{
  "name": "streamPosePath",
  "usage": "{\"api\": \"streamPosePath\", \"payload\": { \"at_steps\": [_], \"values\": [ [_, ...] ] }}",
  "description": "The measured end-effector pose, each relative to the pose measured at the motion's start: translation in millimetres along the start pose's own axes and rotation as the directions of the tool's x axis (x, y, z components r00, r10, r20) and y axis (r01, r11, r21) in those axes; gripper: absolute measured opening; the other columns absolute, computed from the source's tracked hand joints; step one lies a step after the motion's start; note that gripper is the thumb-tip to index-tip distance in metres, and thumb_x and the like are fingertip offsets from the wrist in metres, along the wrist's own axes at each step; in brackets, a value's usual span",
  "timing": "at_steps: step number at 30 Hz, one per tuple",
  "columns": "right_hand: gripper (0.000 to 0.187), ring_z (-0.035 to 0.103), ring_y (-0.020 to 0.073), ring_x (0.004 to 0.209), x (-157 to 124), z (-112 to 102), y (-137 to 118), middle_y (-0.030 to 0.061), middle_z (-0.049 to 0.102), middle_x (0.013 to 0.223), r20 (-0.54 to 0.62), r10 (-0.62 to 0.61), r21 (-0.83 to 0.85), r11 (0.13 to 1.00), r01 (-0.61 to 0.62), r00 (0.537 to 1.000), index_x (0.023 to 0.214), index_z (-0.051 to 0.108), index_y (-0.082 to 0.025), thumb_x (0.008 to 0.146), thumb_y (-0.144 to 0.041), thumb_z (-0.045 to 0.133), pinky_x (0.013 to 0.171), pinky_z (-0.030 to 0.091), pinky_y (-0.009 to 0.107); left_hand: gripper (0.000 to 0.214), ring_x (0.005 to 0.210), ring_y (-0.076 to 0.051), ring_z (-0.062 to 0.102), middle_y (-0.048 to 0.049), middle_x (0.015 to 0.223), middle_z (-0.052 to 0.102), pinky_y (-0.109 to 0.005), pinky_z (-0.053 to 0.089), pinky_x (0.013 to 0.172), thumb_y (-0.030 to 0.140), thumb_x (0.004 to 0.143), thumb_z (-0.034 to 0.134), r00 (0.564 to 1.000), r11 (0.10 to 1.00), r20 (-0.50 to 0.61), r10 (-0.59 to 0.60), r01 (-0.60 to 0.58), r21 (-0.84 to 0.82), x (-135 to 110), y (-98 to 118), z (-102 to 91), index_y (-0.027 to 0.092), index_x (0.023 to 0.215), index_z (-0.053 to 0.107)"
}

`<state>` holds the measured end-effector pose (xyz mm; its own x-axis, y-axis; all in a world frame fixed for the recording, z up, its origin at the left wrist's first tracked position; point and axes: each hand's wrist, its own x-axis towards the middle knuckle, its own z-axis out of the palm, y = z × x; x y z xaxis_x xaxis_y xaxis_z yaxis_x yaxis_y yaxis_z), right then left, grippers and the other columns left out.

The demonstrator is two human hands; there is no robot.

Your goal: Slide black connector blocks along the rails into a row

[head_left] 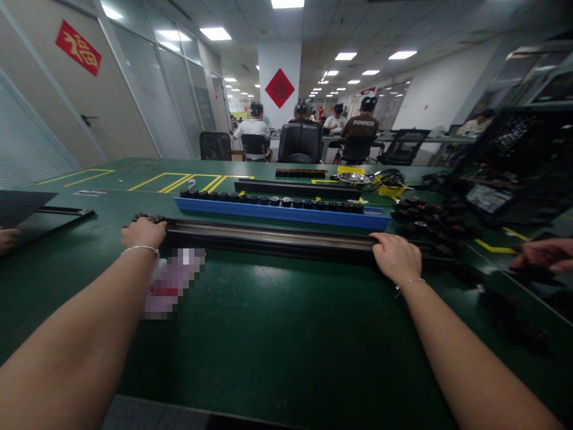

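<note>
A long black rail [268, 239] with a pale inner channel lies crosswise on the green table. My left hand [144, 232] is closed at its left end, where small dark parts [145, 217] show by the fingers. Farther right, my right hand [397, 258] grips the rail with its fingertips over the far edge; the thumb is hidden. Just behind the rail is a blue tray [282, 215] holding a row of small black parts [250, 199]. A blurred-out pinkish object [176, 283] lies beside my left wrist.
Another black rail [298, 189] lies behind the blue tray. A heap of black parts [434, 221] is at the right, near a metal bowl [353, 178]. Other people's hands show at the right edge [544, 255] and left edge [6, 239]. Yellow tape marks the green table [268, 334].
</note>
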<state>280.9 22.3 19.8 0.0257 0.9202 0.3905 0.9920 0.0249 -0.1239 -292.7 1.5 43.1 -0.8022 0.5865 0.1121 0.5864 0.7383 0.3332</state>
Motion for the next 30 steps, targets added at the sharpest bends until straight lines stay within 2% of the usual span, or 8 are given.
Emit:
{"api": "streamPosePath", "payload": {
  "at_steps": [8, 14, 20, 30],
  "values": [
    [0.045, 0.054, 0.0253, 0.112, -0.7, -0.2, -0.1, 0.0056, 0.064, 0.121, -0.018, -0.001, 0.005, 1.000, 0.001, 1.000, 0.113, 0.067, -0.023, 0.083, -0.023, 0.034, 0.091, 0.040, 0.042, 0.064, 0.118, -0.037, 0.044, -0.0204, 0.130, 0.053, -0.045, 0.039, 0.089, 0.053, 0.076, 0.052, 1.000, 1.000, 0.011, 0.024, -0.024, 0.018, -3.4, 3.3, -1.2, 0.012, 0.124, 0.055],
    [0.046, 0.054, 0.0244, 0.114, -0.5, -1.5, -0.9, 0.0054, 0.064, 0.122, 0.003, 0.003, -0.008, 1.000, -0.003, 1.000, 0.114, 0.066, -0.022, 0.083, -0.025, 0.031, 0.091, 0.039, 0.042, 0.064, 0.116, -0.038, 0.045, -0.0203, 0.131, 0.049, -0.046, 0.041, 0.088, 0.054, 0.077, 0.051, 0.998, 0.999, -0.038, 0.047, -0.047, 0.024, -8.3, 3.5, -0.8, 0.011, 0.124, 0.055],
    [0.046, 0.054, 0.0248, 0.114, -0.4, -2.9, -1.1, 0.0056, 0.064, 0.123, 0.017, 0.000, -0.012, 1.000, 0.000, 1.000, 0.115, 0.065, -0.022, 0.083, -0.025, 0.032, 0.091, 0.040, 0.042, 0.059, 0.113, -0.036, 0.049, -0.0206, 0.122, 0.057, -0.044, 0.041, 0.087, 0.050, 0.077, 0.052, 0.997, 0.997, -0.010, 0.073, -0.072, 0.033, -10.4, 6.1, -1.9, 0.010, 0.120, 0.056],
    [0.046, 0.054, 0.0260, 0.114, 0.3, -1.7, -0.5, 0.0063, 0.064, 0.122, 0.019, -0.001, -0.005, 1.000, 0.001, 1.000, 0.115, 0.065, -0.021, 0.083, -0.024, 0.033, 0.091, 0.041, 0.044, 0.054, 0.114, -0.035, 0.053, -0.0226, 0.124, 0.059, -0.043, 0.042, 0.091, 0.048, 0.080, 0.050, 0.993, 0.992, -0.003, 0.118, -0.118, 0.039, -12.0, 6.4, 0.7, 0.008, 0.114, 0.059]
  ]
}}
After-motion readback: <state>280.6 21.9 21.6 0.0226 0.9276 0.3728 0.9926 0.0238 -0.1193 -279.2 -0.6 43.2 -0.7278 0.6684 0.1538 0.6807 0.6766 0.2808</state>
